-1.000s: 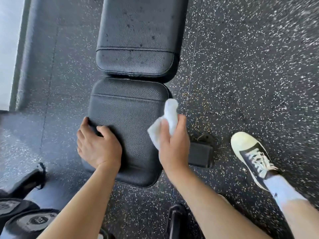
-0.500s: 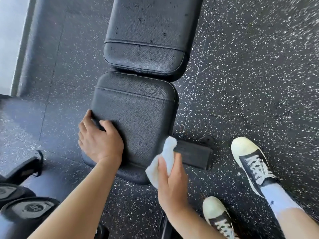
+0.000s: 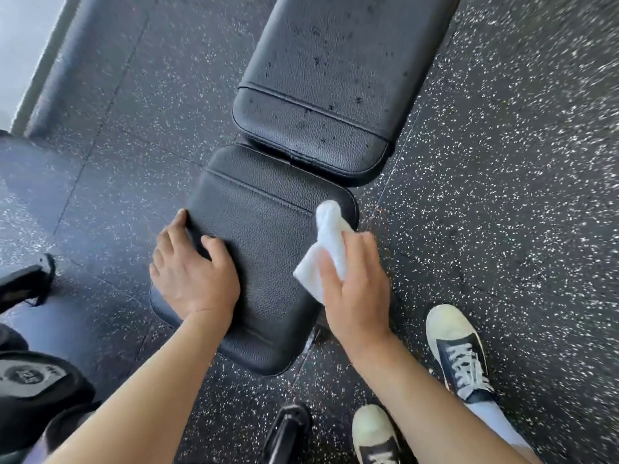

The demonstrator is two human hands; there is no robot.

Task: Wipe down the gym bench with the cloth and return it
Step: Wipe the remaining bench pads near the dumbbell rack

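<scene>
**Wiping the seat pad of a gym bench with a white cloth**

Leaning over a black, pebbled-leather gym bench, a person works with two bare hands. The square seat pad (image 3: 264,262) sits at the centre of the view; the longer back pad (image 3: 321,82) runs off toward 1 o'clock, separated from it by a narrow gap.

The right hand (image 3: 358,289), at about 3 o'clock from the seat pad's centre, holds a small crumpled white cloth (image 3: 326,249) against the pad's right edge, fingers curled over it with the loose end poking out toward 12 o'clock. The left hand (image 3: 194,272), at 9 o'clock, rests on the pad's left edge with its fingers wrapped over the side, seemingly bracing.

The cloth looks soft, thin and very light, so it will likely bunch and slip unless gathered well into the palm rather than pinched by a corner. The bench looks heavy and firm, its padding slightly yielding, its grained cover probably slick when damp.

The seat pad looks clean and evenly matte. The back pad is dotted with dark specks or droplets, suggesting it has yet to be wiped.

Two pale-toed lace-up sneakers (image 3: 459,353) stand on the speckled black rubber floor (image 3: 502,195) at 4 to 5 o'clock. Dark weight equipment (image 3: 33,380) lies at 8 o'clock.
</scene>
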